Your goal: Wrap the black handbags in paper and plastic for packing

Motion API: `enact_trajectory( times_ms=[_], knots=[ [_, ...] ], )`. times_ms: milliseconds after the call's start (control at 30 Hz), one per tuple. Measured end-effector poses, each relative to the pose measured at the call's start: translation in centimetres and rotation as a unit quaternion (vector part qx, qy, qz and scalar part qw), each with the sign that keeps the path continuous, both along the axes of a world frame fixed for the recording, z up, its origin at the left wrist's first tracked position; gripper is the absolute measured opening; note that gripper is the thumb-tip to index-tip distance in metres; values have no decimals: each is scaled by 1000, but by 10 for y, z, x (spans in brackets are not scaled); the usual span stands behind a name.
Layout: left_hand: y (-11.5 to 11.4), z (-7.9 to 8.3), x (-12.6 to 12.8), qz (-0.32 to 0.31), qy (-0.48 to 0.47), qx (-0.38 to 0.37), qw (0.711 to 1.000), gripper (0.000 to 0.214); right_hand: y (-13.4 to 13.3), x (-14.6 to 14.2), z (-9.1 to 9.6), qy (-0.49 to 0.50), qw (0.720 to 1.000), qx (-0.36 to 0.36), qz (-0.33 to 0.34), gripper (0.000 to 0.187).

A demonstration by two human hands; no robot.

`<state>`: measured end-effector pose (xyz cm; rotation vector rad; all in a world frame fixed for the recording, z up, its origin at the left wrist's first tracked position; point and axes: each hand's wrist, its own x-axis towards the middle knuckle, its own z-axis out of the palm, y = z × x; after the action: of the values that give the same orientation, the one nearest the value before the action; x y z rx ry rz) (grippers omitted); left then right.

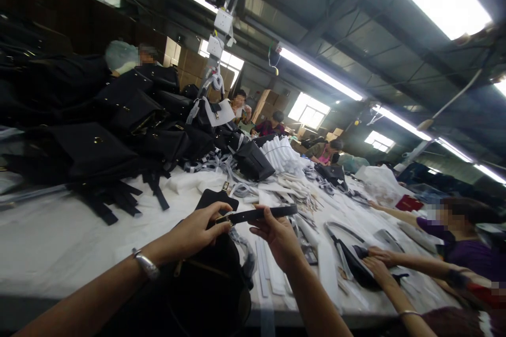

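A narrow black strap (245, 216) stretches between my two hands above the near edge of the table. My left hand (207, 225) pinches its left end, where a small gold-coloured metal fitting shows between thumb and finger. Further along, my right hand (279, 237) grips the strap between thumb and fingers, and its free end sticks out to the right. Below my left hand is a black bag (213, 279) with a gold zip. Its dark flap (213, 200), with a metal clasp, stands up behind my left fingers. My left forearm hides part of the bag.
Black bags (90, 147) are heaped on the left of the white table (51, 253). White padding rolls (280, 152) and wrapped straps (209, 162) lie further back. At right, a co-worker's hands (377, 263) handle another black bag (356, 268). A post with sockets (215, 45) rises behind.
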<state>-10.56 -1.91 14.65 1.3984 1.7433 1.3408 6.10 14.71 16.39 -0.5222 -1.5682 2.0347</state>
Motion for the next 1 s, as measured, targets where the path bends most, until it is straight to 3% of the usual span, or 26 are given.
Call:
enact_trajectory(
  times_ms=[100,233,367,500,767,867,1000],
  knots=[
    [-1,-1,-2,-34,-74,4,997,36,5,-3,-3,-5,1000,-17,-5,43],
    [1,-2,-3,-22,-119,11,993,34,6,-5,-6,-18,999,-20,-18,41],
    [4,-2,-2,-2,-130,14,991,32,-7,-7,0,-22,993,107,-42,33],
    [5,-1,0,0,-129,23,991,31,-23,-13,12,-51,963,262,-25,31],
    [4,2,3,9,-141,30,990,35,-31,-28,20,-100,938,332,-3,32],
    [4,3,3,16,-141,27,990,36,-33,-29,23,-115,910,399,-7,32],
    [5,2,3,32,-134,24,990,30,-38,-32,24,-128,839,529,8,34]
  ],
)
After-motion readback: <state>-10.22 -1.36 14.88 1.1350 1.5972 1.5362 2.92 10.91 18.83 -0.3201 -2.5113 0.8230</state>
